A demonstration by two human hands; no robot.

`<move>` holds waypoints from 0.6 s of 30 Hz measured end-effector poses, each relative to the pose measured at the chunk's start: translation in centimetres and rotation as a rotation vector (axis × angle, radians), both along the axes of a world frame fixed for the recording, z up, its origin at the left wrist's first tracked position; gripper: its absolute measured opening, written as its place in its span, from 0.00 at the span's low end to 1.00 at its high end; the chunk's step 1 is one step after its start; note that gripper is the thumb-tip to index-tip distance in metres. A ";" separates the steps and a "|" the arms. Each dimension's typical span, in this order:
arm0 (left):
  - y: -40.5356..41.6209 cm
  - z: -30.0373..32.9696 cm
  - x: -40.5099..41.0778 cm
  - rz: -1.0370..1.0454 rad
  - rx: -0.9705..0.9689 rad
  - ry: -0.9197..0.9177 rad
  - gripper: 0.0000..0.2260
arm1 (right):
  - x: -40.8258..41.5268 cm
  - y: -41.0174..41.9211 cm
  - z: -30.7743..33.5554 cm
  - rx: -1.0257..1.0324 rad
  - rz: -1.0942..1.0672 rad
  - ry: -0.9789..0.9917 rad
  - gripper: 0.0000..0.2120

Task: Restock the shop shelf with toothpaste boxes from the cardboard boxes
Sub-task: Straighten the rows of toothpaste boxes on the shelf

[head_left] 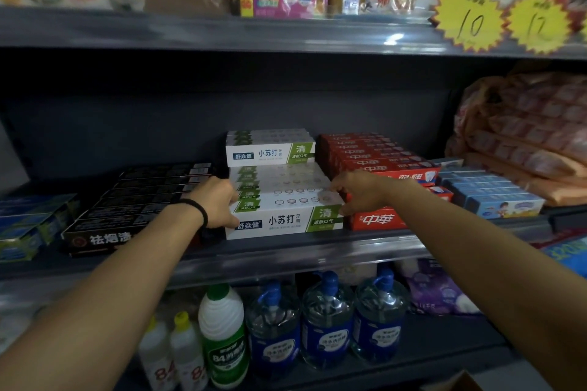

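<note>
Gripping the front white-and-green toothpaste box (286, 221) by its two short ends: left hand (219, 201) has fingers curled round the left end, right hand (357, 192) pinches the right end with bent fingers. It's smooth glossy cardboard, a long rectangular carton, long axis running left-right along the front edge of the dark metal shelf (286, 255), printed face outward. Behind it more white boxes (270, 146) are stacked higher toward the back, black cartons (143, 200) left, red cartons (374, 157) right.
</note>
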State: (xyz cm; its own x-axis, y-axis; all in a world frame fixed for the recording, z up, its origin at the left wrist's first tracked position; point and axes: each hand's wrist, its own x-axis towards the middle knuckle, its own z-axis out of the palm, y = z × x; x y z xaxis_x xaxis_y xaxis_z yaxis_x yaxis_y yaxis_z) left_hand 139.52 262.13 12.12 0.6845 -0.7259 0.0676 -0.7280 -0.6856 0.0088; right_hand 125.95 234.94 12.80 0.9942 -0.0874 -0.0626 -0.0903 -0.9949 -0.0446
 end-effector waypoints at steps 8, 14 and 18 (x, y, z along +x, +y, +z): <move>-4.1 1.4 -4.3 -0.075 -0.217 -0.011 0.20 | -5.2 -2.2 1.9 -0.088 -0.025 -0.158 0.26; -10.6 1.9 -9.7 -0.102 -0.226 0.047 0.31 | -10.4 -6.8 2.9 -0.067 -0.085 -0.173 0.27; -13.5 1.9 -11.9 -0.107 -0.228 0.119 0.32 | -12.8 -10.3 3.4 -0.038 -0.096 -0.177 0.22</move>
